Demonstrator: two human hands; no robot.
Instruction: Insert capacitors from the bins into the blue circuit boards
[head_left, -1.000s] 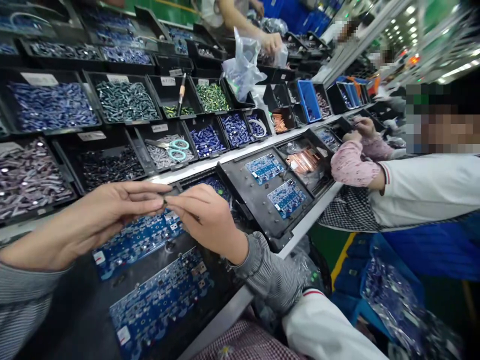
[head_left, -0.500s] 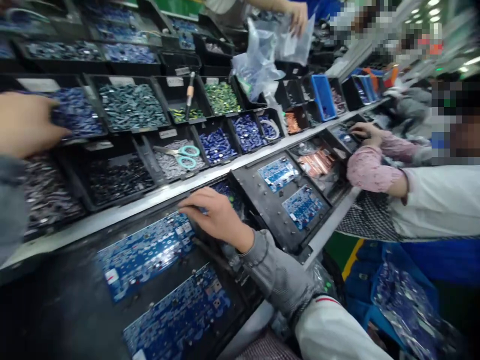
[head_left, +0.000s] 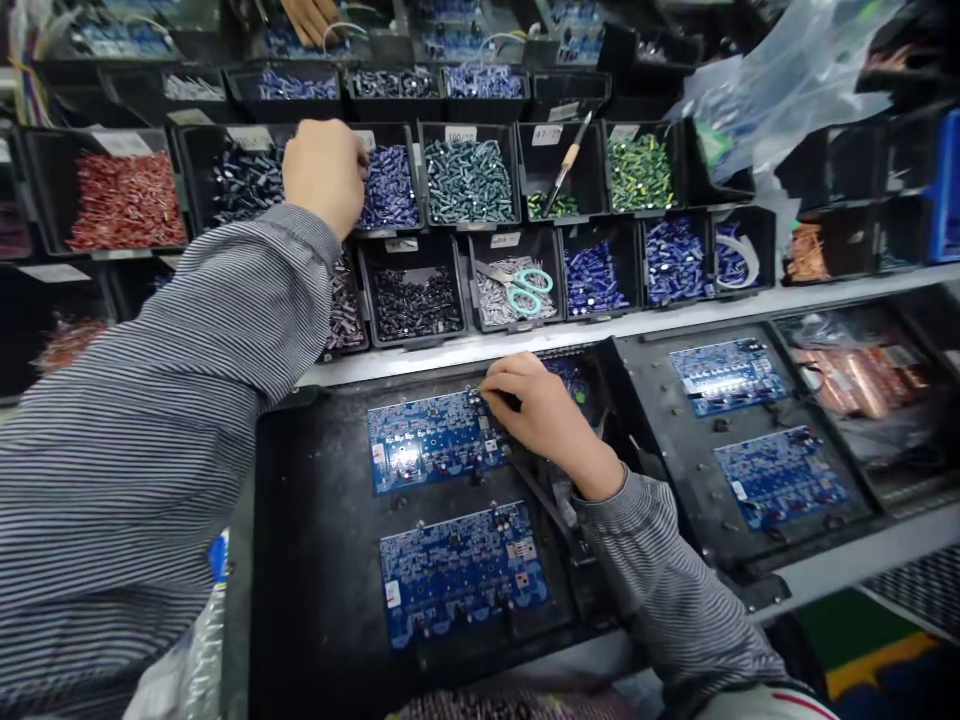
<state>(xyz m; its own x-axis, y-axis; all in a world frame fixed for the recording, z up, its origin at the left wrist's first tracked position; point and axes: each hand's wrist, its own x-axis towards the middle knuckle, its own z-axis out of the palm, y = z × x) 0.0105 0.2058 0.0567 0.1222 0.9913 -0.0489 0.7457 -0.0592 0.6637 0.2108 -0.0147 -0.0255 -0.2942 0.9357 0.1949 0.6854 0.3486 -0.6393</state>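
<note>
My left hand (head_left: 324,178) is over the edge between a bin of dark components (head_left: 247,182) and a bin of blue-violet components (head_left: 388,188). Its back faces me; the fingers curl downward, with their tips hidden. My right hand (head_left: 546,418) pinches thumb and forefinger together at the top right corner of the upper blue circuit board (head_left: 435,442). Whatever is in that pinch is too small to make out. Below it lies a second blue circuit board (head_left: 461,575), in the same black tray (head_left: 311,560).
Scissors (head_left: 525,290) rest in a bin of grey parts, and a pen-like tool (head_left: 568,165) leans in another bin. Rightward, a second tray (head_left: 675,440) holds two boards. Plastic bags (head_left: 780,85) hang at upper right. Another person's hand (head_left: 311,18) shows at the top.
The view has swung left and levelled, bringing more of my left arm and the left bins into sight. My right hand stays at the upper board's corner, its fingers pinched.
</note>
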